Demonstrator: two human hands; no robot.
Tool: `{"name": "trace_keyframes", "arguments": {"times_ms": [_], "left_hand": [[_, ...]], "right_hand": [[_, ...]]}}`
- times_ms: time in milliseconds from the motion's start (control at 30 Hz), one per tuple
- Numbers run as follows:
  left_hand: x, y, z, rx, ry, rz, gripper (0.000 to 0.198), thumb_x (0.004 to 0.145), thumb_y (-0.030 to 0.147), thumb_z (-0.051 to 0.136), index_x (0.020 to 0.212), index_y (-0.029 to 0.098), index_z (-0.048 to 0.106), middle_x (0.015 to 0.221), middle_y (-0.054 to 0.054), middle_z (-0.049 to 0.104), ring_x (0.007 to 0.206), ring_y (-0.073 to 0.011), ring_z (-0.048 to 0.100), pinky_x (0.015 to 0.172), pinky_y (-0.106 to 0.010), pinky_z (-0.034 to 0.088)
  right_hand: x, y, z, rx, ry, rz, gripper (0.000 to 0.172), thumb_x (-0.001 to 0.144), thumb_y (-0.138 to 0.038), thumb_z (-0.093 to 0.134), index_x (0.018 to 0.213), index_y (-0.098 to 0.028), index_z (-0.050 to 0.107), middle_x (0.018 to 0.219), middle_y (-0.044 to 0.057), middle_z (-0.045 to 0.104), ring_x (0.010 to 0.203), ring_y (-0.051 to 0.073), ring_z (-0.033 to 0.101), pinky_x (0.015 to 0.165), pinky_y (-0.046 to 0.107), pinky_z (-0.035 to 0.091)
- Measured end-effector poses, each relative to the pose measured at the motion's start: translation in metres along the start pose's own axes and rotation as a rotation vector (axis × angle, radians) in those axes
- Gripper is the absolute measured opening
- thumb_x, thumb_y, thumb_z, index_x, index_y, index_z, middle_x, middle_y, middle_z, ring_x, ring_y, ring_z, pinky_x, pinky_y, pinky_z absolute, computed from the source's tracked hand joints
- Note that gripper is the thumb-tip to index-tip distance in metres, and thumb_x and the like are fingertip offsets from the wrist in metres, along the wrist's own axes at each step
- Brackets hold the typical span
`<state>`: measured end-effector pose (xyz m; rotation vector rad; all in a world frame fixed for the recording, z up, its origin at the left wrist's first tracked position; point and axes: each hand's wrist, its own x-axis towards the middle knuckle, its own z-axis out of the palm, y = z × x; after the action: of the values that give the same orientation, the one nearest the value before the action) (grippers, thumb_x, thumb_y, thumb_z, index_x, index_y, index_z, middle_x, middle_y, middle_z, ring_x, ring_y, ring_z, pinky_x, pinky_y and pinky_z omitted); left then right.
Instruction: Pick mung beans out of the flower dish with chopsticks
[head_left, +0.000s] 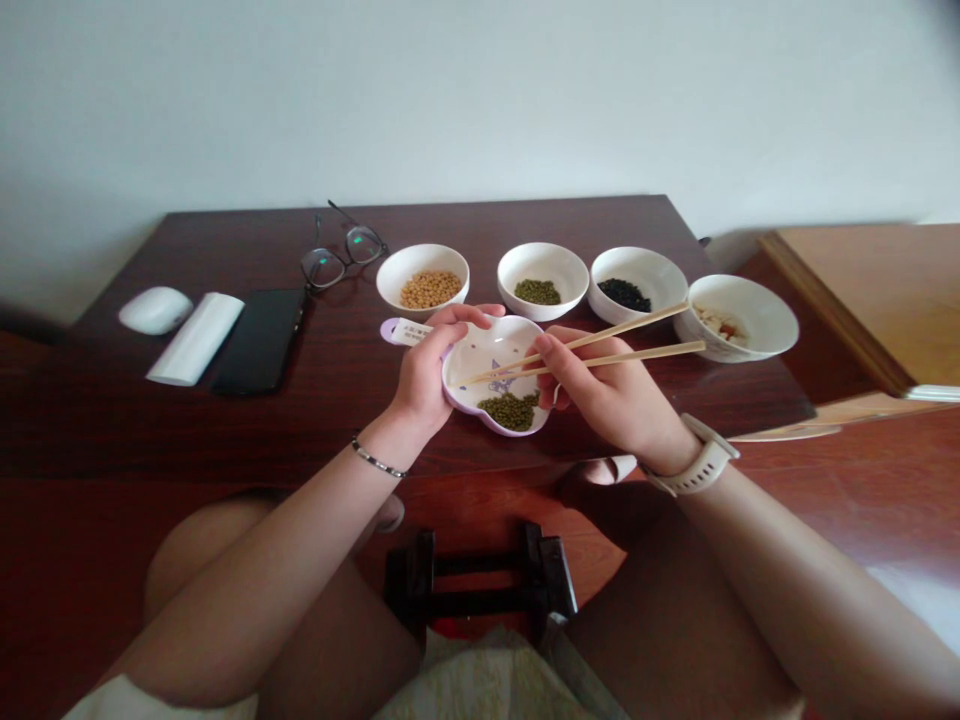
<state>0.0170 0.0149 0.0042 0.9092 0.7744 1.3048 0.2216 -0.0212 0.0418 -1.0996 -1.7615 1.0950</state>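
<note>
My left hand [435,375] grips the side of a small white dish with a lilac rim [486,338], tilted toward me. Green mung beans [510,411] are gathered at the dish's near edge. A pair of wooden chopsticks [630,325] is held in my right hand [596,385], their tips over the inside of the dish. Whether the tips pinch a bean is too small to tell. Behind the dish stand white bowls: one with yellow soybeans [430,289], one with mung beans [538,291], one with black beans [625,294], and one with pale and reddish pieces [720,322].
On the left of the dark table [225,440] lie eyeglasses [343,258], a black phone [259,340], a white slim box [196,338] and a rounded white case [155,310]. A wooden surface [870,290] stands to the right. A black-framed stool [480,580] is below.
</note>
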Motion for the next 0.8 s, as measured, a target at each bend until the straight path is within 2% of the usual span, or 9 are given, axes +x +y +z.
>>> {"name": "trace_keyframes", "arguments": {"times_ms": [200, 533, 800], "left_hand": [[0.0006, -0.0013, -0.0009, -0.011, 0.001, 0.000, 0.011, 0.089, 0.024, 0.063, 0.084, 0.021, 0.072, 0.124, -0.006, 0.079, 0.129, -0.0327, 0.069, 0.116, -0.050, 0.052], [-0.0006, 0.0012, 0.0009, 0.004, 0.007, 0.009, 0.013, 0.089, 0.024, 0.062, 0.082, 0.020, 0.072, 0.123, -0.007, 0.079, 0.128, -0.0314, 0.070, 0.117, -0.048, 0.051], [-0.0002, -0.0008, -0.0005, -0.008, 0.002, 0.003, 0.013, 0.090, 0.023, 0.062, 0.083, 0.020, 0.073, 0.123, -0.007, 0.079, 0.125, -0.0312, 0.070, 0.116, -0.050, 0.052]], "right_hand": [[-0.0003, 0.0003, 0.0002, -0.001, 0.003, -0.001, 0.050, 0.110, -0.062, 0.053, 0.094, -0.020, 0.074, 0.070, 0.002, 0.072, 0.061, 0.017, 0.064, 0.060, 0.030, 0.049], [-0.0001, -0.0009, -0.0005, -0.006, -0.018, -0.008, 0.052, 0.112, -0.060, 0.051, 0.083, -0.020, 0.069, 0.071, 0.003, 0.072, 0.063, 0.016, 0.064, 0.062, 0.031, 0.049], [-0.0007, 0.0012, 0.0005, 0.002, 0.002, 0.000, 0.049, 0.111, -0.061, 0.053, 0.094, -0.020, 0.074, 0.070, 0.002, 0.071, 0.062, 0.017, 0.064, 0.062, 0.032, 0.049]]}}
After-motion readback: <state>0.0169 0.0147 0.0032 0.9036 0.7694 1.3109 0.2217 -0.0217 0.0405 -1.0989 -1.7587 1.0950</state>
